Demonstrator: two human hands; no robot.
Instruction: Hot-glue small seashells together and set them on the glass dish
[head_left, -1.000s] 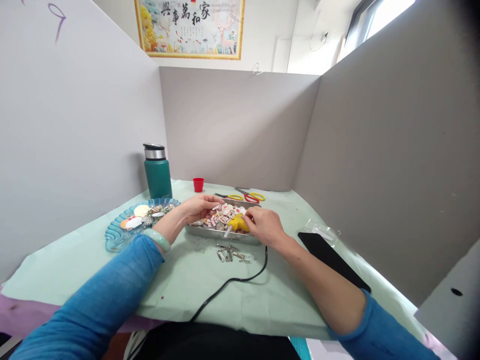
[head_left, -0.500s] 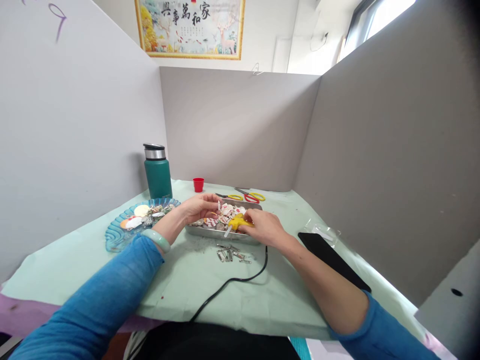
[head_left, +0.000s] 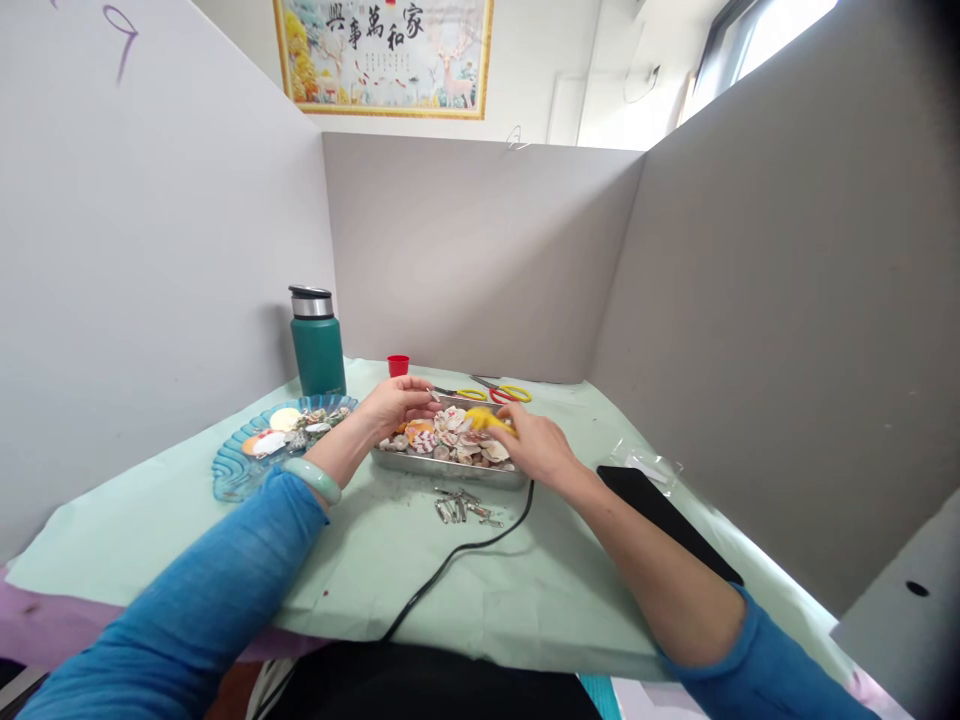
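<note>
My right hand (head_left: 541, 440) is closed round a yellow glue gun (head_left: 487, 420), slightly blurred, held over the right part of a metal tray (head_left: 450, 468). The tray holds many seashells (head_left: 451, 425), white, pinkish and orange. Over the tray's back left edge, my left hand (head_left: 401, 402) pinches a small pale piece (head_left: 433, 396) between thumb and fingertips; its kind is too small to make out. A black cord (head_left: 459, 552) runs from near the tray's right end to the table's front edge. In front of the tray lies a small pile of metal clips (head_left: 463, 507).
A blue scalloped plate (head_left: 231, 470) with shells stands at left, a green bottle (head_left: 318, 350) behind it. A red cup (head_left: 398, 366) and scissors (head_left: 513, 394) lie behind the tray. At right are a black flat pad (head_left: 667, 525) and a clear plastic bag (head_left: 651, 466). Grey panels surround the table.
My right hand has lifted and turned the glue gun, moving its nozzle up and away from the tray's front edge. My left hand has moved slightly up and back with the small piece.
</note>
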